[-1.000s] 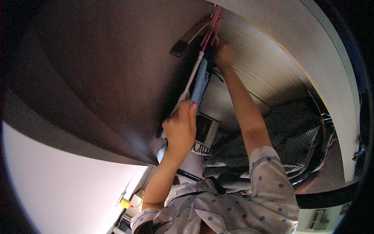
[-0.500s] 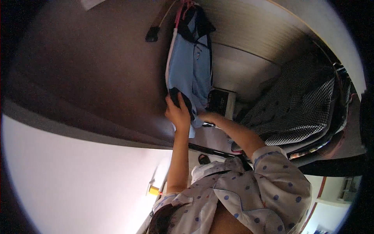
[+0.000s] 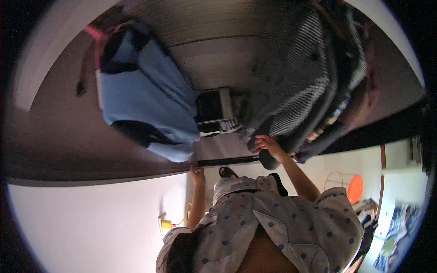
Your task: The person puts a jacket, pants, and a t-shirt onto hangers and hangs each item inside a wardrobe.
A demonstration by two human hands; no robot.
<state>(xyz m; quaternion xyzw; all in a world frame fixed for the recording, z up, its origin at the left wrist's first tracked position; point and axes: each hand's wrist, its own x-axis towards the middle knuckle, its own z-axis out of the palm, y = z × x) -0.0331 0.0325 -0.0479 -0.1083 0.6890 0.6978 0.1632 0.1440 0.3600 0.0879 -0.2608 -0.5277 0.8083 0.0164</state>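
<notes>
Clothing fills a dim wardrobe recess seen in a tilted wide view. A light blue garment [image 3: 145,104] with dark trim hangs from a pink hanger [image 3: 98,38] at ten o'clock, and a bundle of grey checked garments [image 3: 296,77] hangs at one o'clock. Between them, at the centre, a dark box-like object [image 3: 214,109] sits against the pale back panel; what it holds cannot be made out. The person's left hand [image 3: 197,173], fingers curled narrow, touches the lower edge of the dark wardrobe door [image 3: 68,136] just below the blue garment's hem. The right hand [image 3: 268,144], fingers bent, rests against the bottom of the checked garments; whether it grips the cloth cannot be told. A spotted pale shirt [image 3: 282,223] covers the person at six o'clock. An orange round object [image 3: 355,189] shows at four o'clock, a small yellow object [image 3: 166,224] at seven o'clock.
</notes>
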